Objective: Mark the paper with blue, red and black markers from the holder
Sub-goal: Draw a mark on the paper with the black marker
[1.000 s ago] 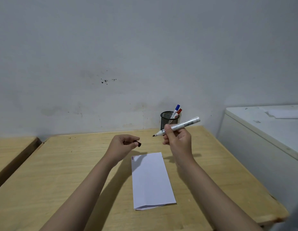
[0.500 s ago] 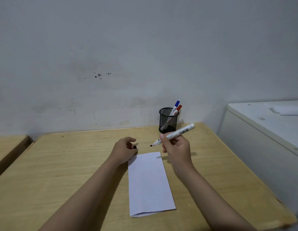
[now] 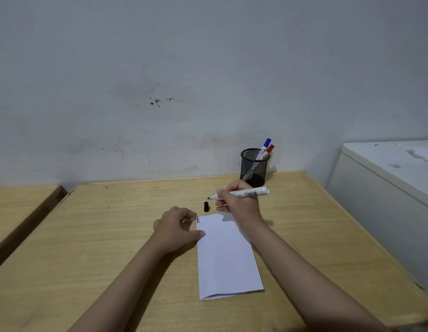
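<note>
A folded white paper [image 3: 228, 255] lies on the wooden table [image 3: 93, 238], with small blue and red marks at its top left corner. My right hand [image 3: 239, 204] holds an uncapped black marker [image 3: 246, 193] above the paper's far edge, tip pointing left. The black cap [image 3: 206, 206] lies on the table just beyond the paper. My left hand [image 3: 177, 230] rests on the paper's left edge with thumb and fingertips touching it. A black mesh holder [image 3: 254, 167] stands at the back with a blue marker [image 3: 264, 147] and a red marker [image 3: 268, 151] in it.
A white cabinet [image 3: 387, 178] stands right of the table, with something white on its top. A second wooden table [image 3: 19, 202] sits to the left across a narrow gap. A grey wall runs directly behind the holder.
My left hand has set the black cap down on the table and moved onto the paper's left edge. My right hand has lowered the marker toward the paper.
</note>
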The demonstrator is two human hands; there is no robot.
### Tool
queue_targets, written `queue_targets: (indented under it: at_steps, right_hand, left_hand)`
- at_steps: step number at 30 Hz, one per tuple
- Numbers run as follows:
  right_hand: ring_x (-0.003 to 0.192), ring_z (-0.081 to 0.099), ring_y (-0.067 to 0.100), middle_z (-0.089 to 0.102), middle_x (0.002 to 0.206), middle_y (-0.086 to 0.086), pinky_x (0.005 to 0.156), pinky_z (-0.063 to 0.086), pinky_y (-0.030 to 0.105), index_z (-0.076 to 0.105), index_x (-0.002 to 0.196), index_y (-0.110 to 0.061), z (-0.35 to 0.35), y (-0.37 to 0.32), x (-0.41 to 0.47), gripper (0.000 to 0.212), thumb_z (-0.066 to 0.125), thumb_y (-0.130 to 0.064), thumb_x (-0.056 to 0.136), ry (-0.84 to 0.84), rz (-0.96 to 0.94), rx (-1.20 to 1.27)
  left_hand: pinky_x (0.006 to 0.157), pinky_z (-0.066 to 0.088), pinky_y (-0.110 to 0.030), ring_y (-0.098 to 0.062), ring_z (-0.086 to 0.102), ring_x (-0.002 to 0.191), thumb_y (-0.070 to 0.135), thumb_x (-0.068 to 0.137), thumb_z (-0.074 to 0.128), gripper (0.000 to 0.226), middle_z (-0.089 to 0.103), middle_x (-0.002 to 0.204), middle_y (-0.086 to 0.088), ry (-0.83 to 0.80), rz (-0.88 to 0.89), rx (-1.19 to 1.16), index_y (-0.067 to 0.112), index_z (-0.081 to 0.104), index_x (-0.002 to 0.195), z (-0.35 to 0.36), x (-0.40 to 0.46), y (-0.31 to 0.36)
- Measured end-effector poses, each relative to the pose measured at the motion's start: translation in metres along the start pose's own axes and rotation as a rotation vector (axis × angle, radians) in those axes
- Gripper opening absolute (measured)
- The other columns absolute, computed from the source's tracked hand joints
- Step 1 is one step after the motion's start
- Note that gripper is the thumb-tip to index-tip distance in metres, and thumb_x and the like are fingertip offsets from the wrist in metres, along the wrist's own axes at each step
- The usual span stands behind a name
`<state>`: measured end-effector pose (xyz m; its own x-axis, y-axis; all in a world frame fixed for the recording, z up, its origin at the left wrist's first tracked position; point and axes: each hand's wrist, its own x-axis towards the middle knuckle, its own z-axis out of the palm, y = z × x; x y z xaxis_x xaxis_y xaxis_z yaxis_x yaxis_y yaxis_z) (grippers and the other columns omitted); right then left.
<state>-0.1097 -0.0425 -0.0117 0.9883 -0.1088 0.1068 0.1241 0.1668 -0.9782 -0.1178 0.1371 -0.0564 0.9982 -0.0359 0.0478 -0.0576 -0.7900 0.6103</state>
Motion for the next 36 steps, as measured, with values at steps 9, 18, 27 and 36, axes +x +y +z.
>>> queue_targets:
  at_steps: [9, 18, 27, 36]
  right_hand:
    - [0.046, 0.064, 0.014, 0.067, 0.058, 0.014, 0.045, 0.052, 0.026, 0.05, 0.066, -0.006, 0.021, 0.039, 0.007, 0.024, 0.07, -0.008, 0.08, 0.051, 0.066, -0.143]
    - [0.042, 0.058, 0.019, 0.06, 0.056, 0.019, 0.044, 0.047, 0.028, 0.039, 0.061, -0.01, 0.02, 0.046, 0.011, 0.031, 0.062, -0.002, 0.08, 0.065, 0.069, -0.185]
    - [0.045, 0.061, 0.021, 0.064, 0.058, 0.018, 0.049, 0.05, 0.032, 0.039, 0.057, -0.014, 0.02, 0.053, 0.014, 0.033, 0.063, -0.005, 0.079, 0.042, 0.059, -0.223]
    - [0.039, 0.056, 0.019, 0.058, 0.053, 0.015, 0.041, 0.045, 0.025, 0.036, 0.057, -0.014, 0.02, 0.05, 0.017, 0.033, 0.059, 0.0, 0.076, 0.02, 0.119, -0.253]
  left_hand:
    - [0.086, 0.019, -0.034, -0.009, 0.036, 0.105, 0.066, 0.062, 0.064, 0.052, 0.045, 0.106, 0.012, 0.027, 0.069, 0.153, 0.044, 0.055, 0.109, 0.001, -0.001, -0.005]
    - [0.084, 0.018, -0.033, -0.007, 0.038, 0.103, 0.077, 0.053, 0.052, 0.057, 0.044, 0.1, 0.015, 0.058, 0.116, 0.182, 0.052, 0.055, 0.104, 0.003, 0.001, -0.011]
    - [0.084, 0.018, -0.033, -0.007, 0.036, 0.104, 0.075, 0.055, 0.058, 0.056, 0.044, 0.1, 0.015, 0.054, 0.097, 0.149, 0.05, 0.058, 0.105, 0.003, 0.0, -0.011]
    - [0.084, 0.018, -0.033, -0.009, 0.037, 0.106, 0.071, 0.057, 0.061, 0.052, 0.045, 0.101, 0.013, 0.045, 0.089, 0.143, 0.05, 0.058, 0.105, 0.002, 0.0, -0.01]
